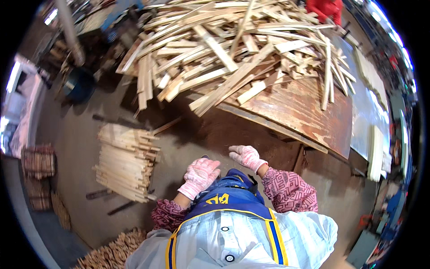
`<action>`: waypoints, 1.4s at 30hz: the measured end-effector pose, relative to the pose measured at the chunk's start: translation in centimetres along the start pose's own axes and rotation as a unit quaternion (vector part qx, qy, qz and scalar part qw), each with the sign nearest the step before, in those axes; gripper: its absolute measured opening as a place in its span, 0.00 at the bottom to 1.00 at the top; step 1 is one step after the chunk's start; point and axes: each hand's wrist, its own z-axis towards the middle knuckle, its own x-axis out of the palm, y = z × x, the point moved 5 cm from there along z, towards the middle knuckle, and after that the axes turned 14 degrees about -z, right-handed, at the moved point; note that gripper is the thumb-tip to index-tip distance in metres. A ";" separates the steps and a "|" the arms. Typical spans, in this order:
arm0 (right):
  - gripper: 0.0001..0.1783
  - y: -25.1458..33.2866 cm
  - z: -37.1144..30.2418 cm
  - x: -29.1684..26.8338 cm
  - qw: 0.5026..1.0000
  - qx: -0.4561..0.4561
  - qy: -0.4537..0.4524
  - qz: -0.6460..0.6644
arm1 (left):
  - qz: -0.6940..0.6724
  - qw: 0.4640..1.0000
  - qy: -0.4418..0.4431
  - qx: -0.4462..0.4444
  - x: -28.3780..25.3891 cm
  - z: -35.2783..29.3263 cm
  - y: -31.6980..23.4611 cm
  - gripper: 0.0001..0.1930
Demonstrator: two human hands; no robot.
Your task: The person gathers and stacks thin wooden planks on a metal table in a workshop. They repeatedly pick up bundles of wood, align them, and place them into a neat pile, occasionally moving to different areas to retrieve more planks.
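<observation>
My left hand (201, 175), in a pink-and-white knit glove, hovers in front of my blue apron (242, 204). Its fingers point to the right, loosely bent, and nothing shows in them. My right hand (245, 157) wears a matching glove and is a little farther forward. Its fingers reach left, slightly apart, with no object in them. A gap separates the two hands. Beyond them stands a wooden table (309, 114) heaped with loose wood strips (215, 47). On the floor to the left of my left hand lies a stack of wood strips (123, 166).
Dark bars (121, 207) stick out under the floor stack. More cut wood pieces (114, 251) are piled at lower left, near woven bundles (39, 161). A blue bin (78, 85) stands at far left. Across the table is a person in red (326, 10). Pale strips (375, 150) lie at right.
</observation>
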 end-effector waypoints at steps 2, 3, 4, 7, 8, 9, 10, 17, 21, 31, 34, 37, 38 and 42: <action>0.25 -1.9 -1.1 0.5 0.998 0.019 -0.044 0.037 | -0.005 0.998 0.065 -0.013 0.7 2.7 1.9 0.20; 0.24 -2.5 -1.7 0.8 0.996 0.037 -0.051 0.064 | 0.001 0.998 0.070 -0.003 0.8 4.4 2.3 0.19; 0.24 -2.7 -1.9 0.8 0.995 0.053 -0.053 0.064 | -0.004 0.997 0.077 -0.006 0.7 6.3 3.1 0.19; 0.25 -3.0 -3.2 0.8 0.983 0.164 -0.036 0.078 | 0.014 0.996 0.078 -0.035 -0.4 12.3 3.9 0.19; 0.25 -3.0 -3.4 0.7 0.978 0.181 -0.049 0.093 | 0.007 0.997 0.065 -0.046 -0.6 14.6 4.9 0.20; 0.26 -2.8 -3.3 0.5 0.977 0.191 -0.058 0.080 | -0.001 0.998 0.051 -0.041 -0.8 16.8 5.8 0.21; 0.26 -2.3 -3.0 0.4 0.978 0.184 -0.056 0.085 | -0.006 0.998 0.040 -0.042 -0.8 18.3 7.1 0.23; 0.25 -4.6 -0.9 -2.7 0.968 0.218 -0.079 0.092 | 0.120 0.989 -0.078 -0.047 0.5 25.8 13.3 0.43; 0.25 -7.5 -0.8 -5.4 0.972 0.204 -0.080 0.089 | 0.109 0.988 -0.011 -0.106 2.4 27.6 14.7 0.45; 0.26 -38.0 -2.1 -19.6 0.855 0.393 -0.327 -0.082 | 0.051 0.947 0.002 -0.316 2.8 27.8 8.6 0.33; 0.36 -53.7 -3.9 -22.5 0.747 0.501 -0.277 -0.338 | -0.255 0.885 -0.085 -0.381 9.9 23.0 9.0 0.23; 0.44 -53.4 -4.0 -27.9 0.772 0.529 -0.270 -0.225 | -0.256 0.864 -0.058 -0.430 7.7 21.7 -5.9 0.19; 0.46 -54.1 -4.7 -29.3 0.797 0.496 -0.308 -0.155 | -0.382 0.813 -0.072 -0.433 8.4 20.8 -7.8 0.20; 0.39 -57.3 -3.4 -25.5 0.860 0.409 -0.298 0.060 | -0.659 0.649 -0.150 -0.351 13.0 19.1 -10.7 0.23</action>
